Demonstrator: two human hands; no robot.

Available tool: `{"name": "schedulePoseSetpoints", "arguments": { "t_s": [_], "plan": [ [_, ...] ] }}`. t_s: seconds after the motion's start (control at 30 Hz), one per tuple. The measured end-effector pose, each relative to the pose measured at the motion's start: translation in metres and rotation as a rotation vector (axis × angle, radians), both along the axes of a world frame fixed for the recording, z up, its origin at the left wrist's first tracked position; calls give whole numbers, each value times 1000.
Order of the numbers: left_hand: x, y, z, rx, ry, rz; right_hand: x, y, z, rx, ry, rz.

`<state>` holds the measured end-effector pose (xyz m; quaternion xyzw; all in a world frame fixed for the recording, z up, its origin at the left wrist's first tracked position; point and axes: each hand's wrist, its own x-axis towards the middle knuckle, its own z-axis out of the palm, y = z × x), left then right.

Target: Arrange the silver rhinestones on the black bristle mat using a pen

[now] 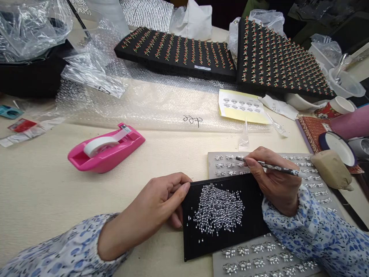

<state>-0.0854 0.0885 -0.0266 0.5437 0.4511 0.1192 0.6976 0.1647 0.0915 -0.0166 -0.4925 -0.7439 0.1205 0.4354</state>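
My left hand (161,200) grips the left edge of a black tray (253,219), thumb on top and fingers beneath. Many small clear rhinestones (219,209) lie spread over the tray. Between the thumb and fingers of my right hand (273,177) is a thin pen-like stick (276,167) with a speckled shaft. Its tip touches or hovers just over a silver flower-shaped piece in the top row; I cannot tell which. Rows of such silver pieces (243,265) sit on a grey board (216,265) under the tray, which hides the board's middle.
A pink tape dispenser (115,154) stands left of the tray. Behind are bubble wrap (155,100), a label sheet (242,105) and two black foam boards (173,54) with red-and-green pieces. At right lie a beige lump (331,169), a paper cup (336,107) and a round lid (337,148).
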Motion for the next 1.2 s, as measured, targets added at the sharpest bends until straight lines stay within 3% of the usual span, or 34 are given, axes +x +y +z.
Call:
{"name": "schedulePoseSetpoints", "arguments": {
  "t_s": [1.2],
  "plan": [
    [-1, 0, -1, -11, -17, 12, -1, -1, -1, -21, 40, -4]
  ]
}}
